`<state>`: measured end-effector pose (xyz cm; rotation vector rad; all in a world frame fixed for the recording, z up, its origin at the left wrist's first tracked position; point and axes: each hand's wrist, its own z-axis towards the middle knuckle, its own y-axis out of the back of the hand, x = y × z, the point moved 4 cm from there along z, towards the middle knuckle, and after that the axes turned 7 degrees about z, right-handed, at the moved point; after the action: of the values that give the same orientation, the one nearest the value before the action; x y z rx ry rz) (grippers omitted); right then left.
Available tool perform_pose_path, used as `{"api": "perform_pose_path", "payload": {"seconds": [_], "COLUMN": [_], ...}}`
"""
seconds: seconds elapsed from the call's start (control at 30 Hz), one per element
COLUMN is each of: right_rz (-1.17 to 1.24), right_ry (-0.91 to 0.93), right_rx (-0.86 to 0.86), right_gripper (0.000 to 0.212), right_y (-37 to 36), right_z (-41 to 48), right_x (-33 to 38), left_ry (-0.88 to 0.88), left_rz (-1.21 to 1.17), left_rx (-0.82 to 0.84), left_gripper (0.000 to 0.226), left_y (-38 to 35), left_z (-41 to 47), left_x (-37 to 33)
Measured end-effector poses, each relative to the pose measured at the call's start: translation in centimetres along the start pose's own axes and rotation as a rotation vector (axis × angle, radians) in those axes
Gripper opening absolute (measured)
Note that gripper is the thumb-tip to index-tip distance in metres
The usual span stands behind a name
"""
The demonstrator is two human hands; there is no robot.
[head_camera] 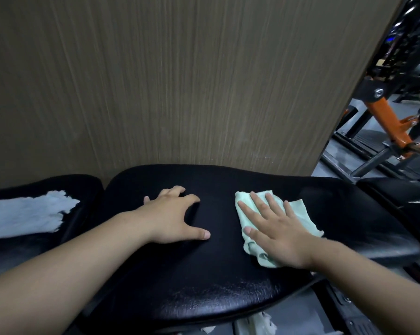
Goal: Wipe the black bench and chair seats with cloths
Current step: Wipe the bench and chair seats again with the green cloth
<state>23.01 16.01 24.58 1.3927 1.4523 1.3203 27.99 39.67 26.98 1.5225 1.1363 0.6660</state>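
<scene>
A black bench [204,274] with a shiny padded top fills the lower middle of the view, its long side running left to right in front of a brown wood-grain panel [180,81]. Both forearms reach in from the bottom corners.

The right hand [279,233] lies flat on a pale green cloth [305,215], fingers straight and slightly fanned, palm pressing the cloth down onto the bench. The cloth is crumpled and loosely folded. It sits on the right half of the padded top and shows beyond the fingertips, past the little finger and under the heel of the palm.

The left hand [172,213] rests on the bare padding just left of the middle, apart from the cloth. Its fingers are spread wide and a little arched, thumb stretched out toward the right, and it holds nothing.

To the left, close beside the bench, is a 2nd black seat [34,250] whose cover is torn, with a large whitish patch [27,213] showing through. At the right edge is another dark pad [402,197] with small white scuffs. Behind it stands gym equipment with an orange frame [387,117] and black bars. Some whitish scraps [264,322] lie below the front edge of the bench.
</scene>
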Motion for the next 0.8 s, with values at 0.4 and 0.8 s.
{"api": "perform_pose_path", "payload": {"seconds": [0.4, 0.8], "right_rz": [0.064, 0.110], "right_ry": [0.106, 0.048], "right_rx": [-0.075, -0.123], "right_gripper": [0.062, 0.062], "right_y": [-2.2, 1.3], "right_z": [-4.9, 10.6], "right_x": [4.8, 1.7], "left_ry": [-0.024, -0.044], "left_rz": [0.031, 0.130], "left_rx": [0.013, 0.039], "left_gripper": [0.096, 0.096], "left_y": [-0.7, -0.5], "left_z": [0.2, 0.5], "left_x": [-0.1, 0.1]}}
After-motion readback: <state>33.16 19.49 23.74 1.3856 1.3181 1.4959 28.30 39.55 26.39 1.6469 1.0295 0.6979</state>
